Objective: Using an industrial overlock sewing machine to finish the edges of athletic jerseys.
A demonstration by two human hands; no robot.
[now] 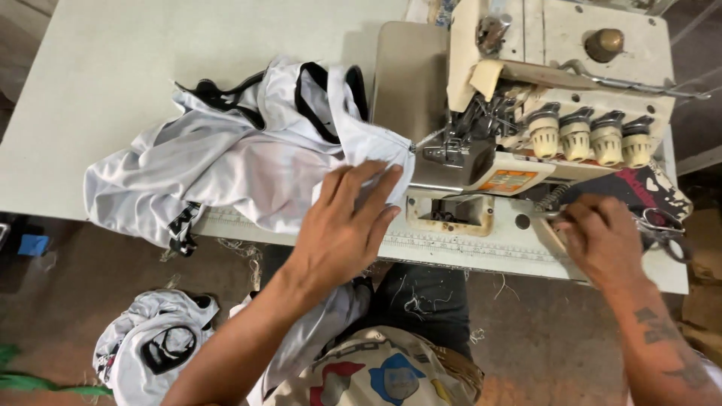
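1. My left hand (pixel 347 225) lies flat and spread on the white garment (pixel 248 158). The fingers are not closed; they only press the cloth down on the tabletop (pixel 113 60).
2. My right hand (pixel 602 237) is by the front edge of the sewing machine (pixel 541 113), well apart from the left one. Its fingers are pinched on a small metal tool (pixel 543 213); I cannot tell exactly what kind it is.
3. Just beyond the left fingertips, a corner of the garment touches the presser foot (pixel 444 150), and a thin thread runs from the cloth to it. I judge that one seam is already sewn, because the edge sits at the needle while most of the cloth is bunched to the left of the hand.
4. The garment is thin, shiny and white with black trim, and it is crumpled in soft folds. Part of it hangs over the tabletop edge towards my lap.
5. Below the left hand, on the floor, lies another white and black piece (pixel 154 342). A pair of scissors (pixel 662 229) lies just right of my right hand.
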